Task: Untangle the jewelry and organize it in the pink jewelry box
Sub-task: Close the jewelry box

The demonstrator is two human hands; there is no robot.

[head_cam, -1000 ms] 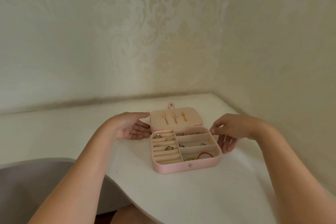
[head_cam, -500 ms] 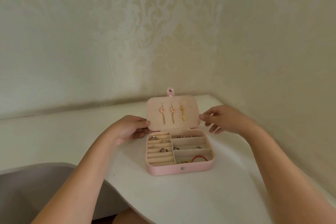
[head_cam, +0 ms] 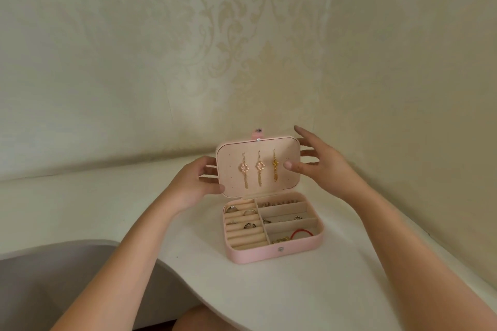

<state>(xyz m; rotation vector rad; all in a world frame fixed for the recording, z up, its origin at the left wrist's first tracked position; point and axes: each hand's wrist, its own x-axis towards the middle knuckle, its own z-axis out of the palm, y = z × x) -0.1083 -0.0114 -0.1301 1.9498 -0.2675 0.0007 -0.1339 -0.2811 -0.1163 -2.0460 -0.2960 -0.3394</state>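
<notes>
The pink jewelry box [head_cam: 258, 255] stands open on the white table, its lid [head_cam: 234, 166] raised nearly upright. Three dangling earrings [head_cam: 259, 169] hang inside the lid. Rings [head_cam: 248, 224] sit in the left ring rolls, small earrings and a red bracelet [head_cam: 302, 232] lie in the right compartments. My left hand [head_cam: 193, 183] grips the lid's left edge, thumb in front and fingers behind. My right hand [head_cam: 322, 164] holds the lid's right edge, thumb on the inner face, fingers spread behind it.
The white table [head_cam: 269, 290] has a curved front edge and fits into a corner of patterned wallpapered walls [head_cam: 242, 48]. A grey surface [head_cam: 53, 277] lies lower left beyond the table's edge. A knee shows at the bottom.
Both hands went from the box's sides to the lid's edges and swung the lid up from lying back to nearly upright. The view moved slightly.
</notes>
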